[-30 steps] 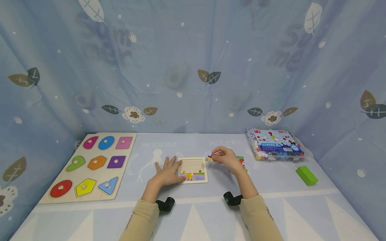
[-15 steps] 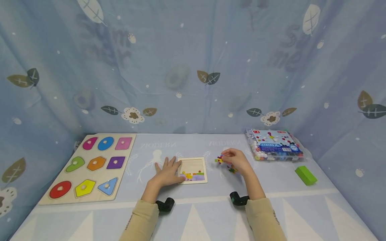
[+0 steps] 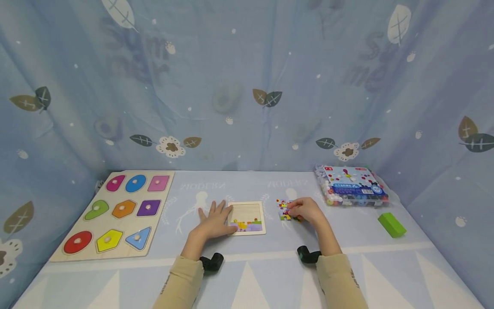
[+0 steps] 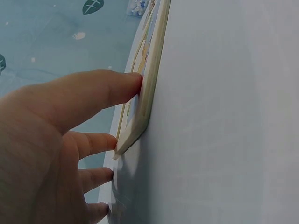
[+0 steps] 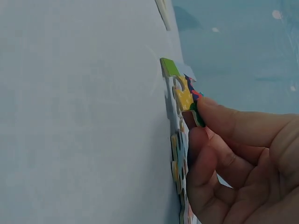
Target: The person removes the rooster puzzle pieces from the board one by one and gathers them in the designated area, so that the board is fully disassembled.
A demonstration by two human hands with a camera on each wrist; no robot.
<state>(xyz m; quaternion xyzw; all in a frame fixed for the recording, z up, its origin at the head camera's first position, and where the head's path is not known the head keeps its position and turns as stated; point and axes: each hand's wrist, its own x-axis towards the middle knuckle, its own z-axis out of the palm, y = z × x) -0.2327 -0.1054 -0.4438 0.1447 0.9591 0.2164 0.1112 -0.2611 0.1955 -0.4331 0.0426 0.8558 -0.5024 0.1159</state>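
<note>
My left hand point(image 3: 212, 223) rests with spread fingers on the left side of a small wooden puzzle tray point(image 3: 247, 210). In the left wrist view its thumb point(image 4: 112, 88) presses on the tray's edge. Fitted pieces point(image 3: 252, 225) fill a strip along the tray's near side, with bare wood behind. To the right of the tray, my right hand point(image 3: 307, 210) pinches a jigsaw piece point(image 5: 185, 97), yellow, green and purple, between thumb and fingers, low over the table. Beneath and beside it lie several loose jigsaw pieces point(image 5: 178, 154), partly hidden by the hand.
At the left lies a wooden peg board point(image 3: 115, 227) with coloured knobbed shapes. A clear box of beads point(image 3: 351, 186) stands at the back right, with a green block point(image 3: 392, 225) in front. A patterned curtain point(image 3: 247, 86) hangs behind the table.
My right hand has drawn away from the tray, rightward and slightly nearer, with the jigsaw piece still pinched, and come down by the loose pieces. My left hand has stayed on the tray.
</note>
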